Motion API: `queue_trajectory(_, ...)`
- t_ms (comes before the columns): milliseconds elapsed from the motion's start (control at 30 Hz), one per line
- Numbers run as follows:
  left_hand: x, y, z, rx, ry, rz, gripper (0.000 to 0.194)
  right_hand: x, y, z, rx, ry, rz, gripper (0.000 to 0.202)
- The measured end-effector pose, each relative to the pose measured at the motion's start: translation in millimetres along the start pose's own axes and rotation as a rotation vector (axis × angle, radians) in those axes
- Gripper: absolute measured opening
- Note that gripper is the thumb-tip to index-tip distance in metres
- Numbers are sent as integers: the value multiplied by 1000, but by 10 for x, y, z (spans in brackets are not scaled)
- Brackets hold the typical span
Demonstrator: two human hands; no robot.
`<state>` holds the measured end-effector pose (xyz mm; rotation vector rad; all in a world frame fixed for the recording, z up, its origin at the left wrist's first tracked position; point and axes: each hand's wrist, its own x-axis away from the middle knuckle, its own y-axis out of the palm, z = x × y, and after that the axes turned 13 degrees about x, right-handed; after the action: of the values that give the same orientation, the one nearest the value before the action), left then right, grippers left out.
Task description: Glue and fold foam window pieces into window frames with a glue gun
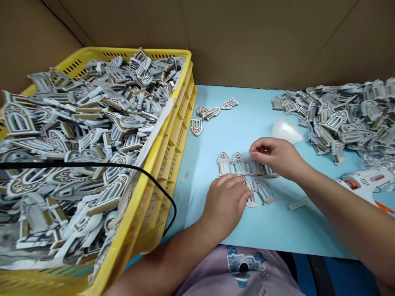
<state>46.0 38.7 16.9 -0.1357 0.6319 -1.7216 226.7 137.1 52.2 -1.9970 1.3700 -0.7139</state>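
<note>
Several small arched window pieces lie face down on the light blue table, among them an upper-left piece (224, 163) and a lower-right piece (264, 191). My left hand (226, 201) rests palm down over the lower row, its fingers bent across pieces there and partly covering them. Above the right end of the upper row is my right hand (274, 158), thumb and forefinger pinched together. Whatever sits between those fingertips is too small to make out.
A yellow crate (182, 119) heaped with window pieces fills the left. Another pile (336, 119) lies at the back right, near a clear bag (286, 129). A white glue gun (367, 183) lies right; a black cable (148, 174) crosses the crate.
</note>
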Motion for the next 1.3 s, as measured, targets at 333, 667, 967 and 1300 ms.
queue_trajectory(333, 65, 130, -84, -365, 133, -129, 20, -341, 118, -36, 392, -316, -270, 22)
queue_trajectory(667, 75, 137, -100, -377, 100, -161, 13, -347, 165, -15, 544, -284, -249, 22)
queue_trajectory(967, 88, 144, -87, -373, 103, -168, 17, -285, 169, -56, 565, -203, -188, 12)
queue_trajectory(1300, 86, 142, -98, -372, 91, -168, 17, -358, 178, -8, 512, -288, -212, 16)
